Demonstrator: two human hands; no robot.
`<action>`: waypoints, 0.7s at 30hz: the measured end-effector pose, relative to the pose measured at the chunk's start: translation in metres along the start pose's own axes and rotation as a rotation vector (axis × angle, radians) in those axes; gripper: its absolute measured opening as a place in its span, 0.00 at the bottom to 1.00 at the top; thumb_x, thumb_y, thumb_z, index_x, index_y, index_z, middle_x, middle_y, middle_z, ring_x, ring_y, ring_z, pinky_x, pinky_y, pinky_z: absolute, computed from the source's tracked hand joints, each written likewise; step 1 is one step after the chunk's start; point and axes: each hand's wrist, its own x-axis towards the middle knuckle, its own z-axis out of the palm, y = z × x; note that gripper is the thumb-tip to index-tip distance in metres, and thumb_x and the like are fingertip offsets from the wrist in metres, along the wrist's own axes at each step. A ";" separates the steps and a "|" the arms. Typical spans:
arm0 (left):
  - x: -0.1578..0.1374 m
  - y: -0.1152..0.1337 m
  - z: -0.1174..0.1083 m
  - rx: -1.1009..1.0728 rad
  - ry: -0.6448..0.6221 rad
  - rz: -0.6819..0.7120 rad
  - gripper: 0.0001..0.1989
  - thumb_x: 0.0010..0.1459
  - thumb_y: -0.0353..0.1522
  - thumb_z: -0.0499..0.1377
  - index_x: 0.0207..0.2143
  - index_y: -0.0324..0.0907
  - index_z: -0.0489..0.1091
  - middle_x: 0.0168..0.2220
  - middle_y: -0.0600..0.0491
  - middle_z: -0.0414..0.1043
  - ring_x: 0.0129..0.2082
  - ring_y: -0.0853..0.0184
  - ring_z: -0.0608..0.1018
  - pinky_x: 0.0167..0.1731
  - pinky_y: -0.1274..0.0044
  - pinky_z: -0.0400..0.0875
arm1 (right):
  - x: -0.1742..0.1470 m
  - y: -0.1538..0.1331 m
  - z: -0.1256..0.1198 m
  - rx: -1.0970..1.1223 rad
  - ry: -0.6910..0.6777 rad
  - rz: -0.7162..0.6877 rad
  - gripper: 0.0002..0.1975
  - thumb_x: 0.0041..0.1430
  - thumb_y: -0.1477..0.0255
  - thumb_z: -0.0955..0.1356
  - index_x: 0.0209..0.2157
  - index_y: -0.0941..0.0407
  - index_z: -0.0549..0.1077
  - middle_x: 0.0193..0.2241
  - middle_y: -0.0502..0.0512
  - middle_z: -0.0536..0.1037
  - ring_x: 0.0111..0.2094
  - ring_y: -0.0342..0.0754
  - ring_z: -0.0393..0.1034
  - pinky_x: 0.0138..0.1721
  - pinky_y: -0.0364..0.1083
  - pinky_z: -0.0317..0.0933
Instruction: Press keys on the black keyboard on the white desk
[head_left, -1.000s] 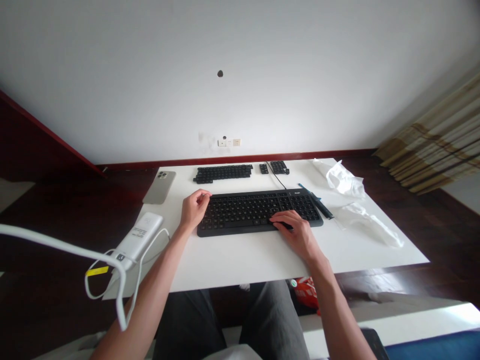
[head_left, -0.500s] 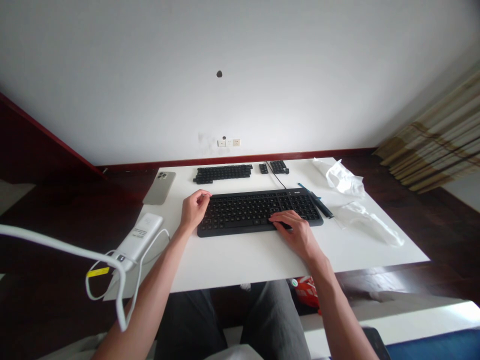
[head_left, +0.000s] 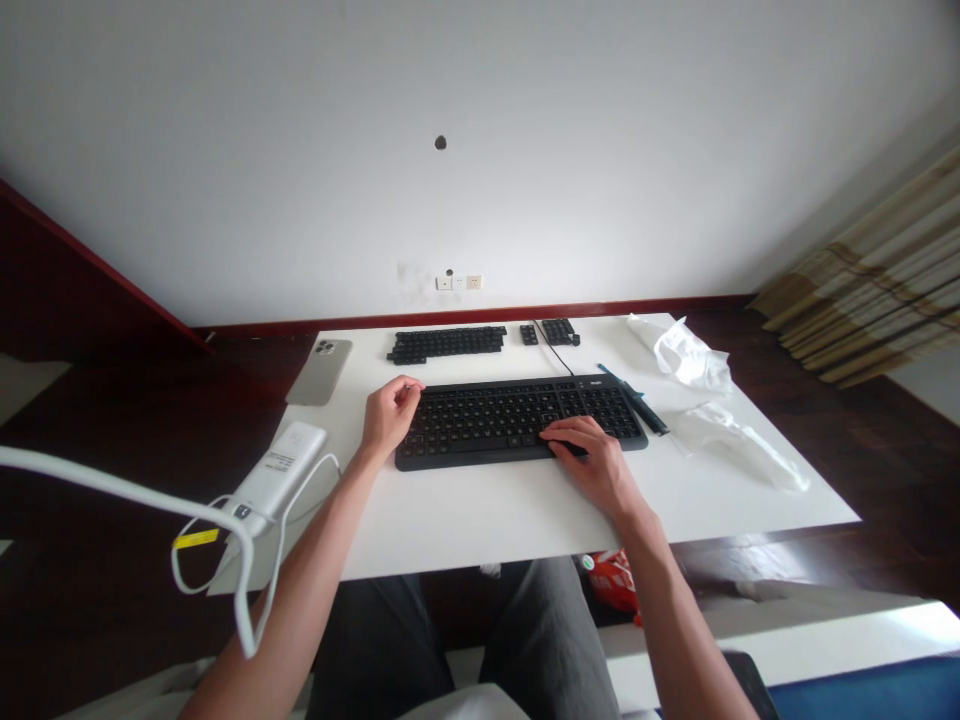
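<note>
A black keyboard point(head_left: 495, 420) lies in the middle of the white table point(head_left: 487, 515). My left hand point(head_left: 388, 415) is curled around the keyboard's left end, fingers over its top left corner. Flat on the keys at the lower right rests my right hand point(head_left: 592, 465), fingertips pointing left and pressing on a key. Behind the keyboard, loose black keycaps point(head_left: 446, 343) are laid out in rows, with a smaller group point(head_left: 559, 331) to their right. The keyboard's thin black cable runs back between the two groups.
A phone point(head_left: 319, 371) lies face down at the back left. A white power bank point(head_left: 277, 470) with a looping white cable point(head_left: 247, 560) sits at the left edge. A dark pen-like tool point(head_left: 634, 400) and crumpled plastic bags point(head_left: 690, 360) lie on the right.
Both hands stay where they were on the keyboard. The view has shifted very slightly; nothing on the table has moved.
</note>
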 end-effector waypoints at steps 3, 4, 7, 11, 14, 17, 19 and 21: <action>0.000 0.000 0.000 0.003 -0.001 0.002 0.11 0.66 0.37 0.58 0.35 0.42 0.77 0.23 0.58 0.67 0.23 0.68 0.66 0.27 0.77 0.59 | 0.001 0.000 0.000 0.006 -0.002 0.008 0.11 0.70 0.70 0.67 0.46 0.50 0.83 0.46 0.57 0.82 0.50 0.55 0.74 0.54 0.58 0.71; 0.000 0.000 0.000 0.004 -0.003 0.003 0.11 0.66 0.37 0.57 0.35 0.42 0.77 0.23 0.58 0.67 0.23 0.68 0.66 0.27 0.76 0.59 | 0.001 0.000 0.000 0.002 -0.005 0.008 0.11 0.70 0.70 0.67 0.46 0.50 0.83 0.46 0.57 0.82 0.50 0.56 0.74 0.53 0.58 0.71; 0.001 0.001 0.000 0.005 -0.008 0.004 0.12 0.66 0.38 0.57 0.35 0.42 0.77 0.23 0.57 0.68 0.23 0.67 0.66 0.27 0.76 0.60 | 0.001 0.000 0.001 -0.019 -0.011 0.004 0.11 0.70 0.70 0.67 0.45 0.49 0.83 0.45 0.57 0.82 0.49 0.56 0.74 0.52 0.59 0.72; 0.001 0.001 0.000 0.005 -0.007 0.004 0.12 0.66 0.38 0.57 0.35 0.42 0.77 0.24 0.57 0.68 0.23 0.68 0.66 0.27 0.76 0.60 | 0.001 0.000 0.001 -0.021 -0.014 0.002 0.12 0.69 0.71 0.67 0.45 0.49 0.84 0.46 0.56 0.82 0.49 0.56 0.74 0.52 0.58 0.72; 0.001 0.001 0.000 0.007 -0.004 0.008 0.11 0.65 0.37 0.57 0.35 0.42 0.77 0.24 0.57 0.68 0.24 0.68 0.67 0.28 0.77 0.61 | 0.000 0.001 0.001 -0.012 -0.010 0.001 0.11 0.70 0.71 0.67 0.45 0.49 0.83 0.46 0.56 0.82 0.49 0.55 0.74 0.53 0.57 0.71; 0.001 0.000 0.000 0.013 -0.005 0.010 0.12 0.65 0.37 0.57 0.35 0.42 0.77 0.25 0.56 0.70 0.24 0.68 0.67 0.29 0.76 0.61 | 0.000 0.002 0.001 -0.018 -0.013 0.001 0.11 0.70 0.70 0.67 0.45 0.49 0.83 0.46 0.56 0.82 0.49 0.55 0.74 0.54 0.58 0.70; 0.001 0.000 0.000 0.015 -0.005 0.012 0.12 0.65 0.38 0.57 0.35 0.42 0.77 0.25 0.56 0.70 0.24 0.68 0.67 0.28 0.76 0.61 | 0.000 0.003 0.002 -0.028 -0.015 0.001 0.11 0.70 0.69 0.67 0.45 0.49 0.83 0.46 0.56 0.82 0.49 0.55 0.75 0.56 0.59 0.69; 0.001 0.001 0.000 0.013 -0.005 0.015 0.12 0.65 0.37 0.57 0.35 0.42 0.77 0.25 0.57 0.69 0.24 0.68 0.67 0.28 0.77 0.61 | 0.000 0.004 0.003 -0.031 -0.010 0.003 0.11 0.70 0.70 0.67 0.45 0.49 0.83 0.47 0.56 0.82 0.49 0.55 0.75 0.57 0.59 0.68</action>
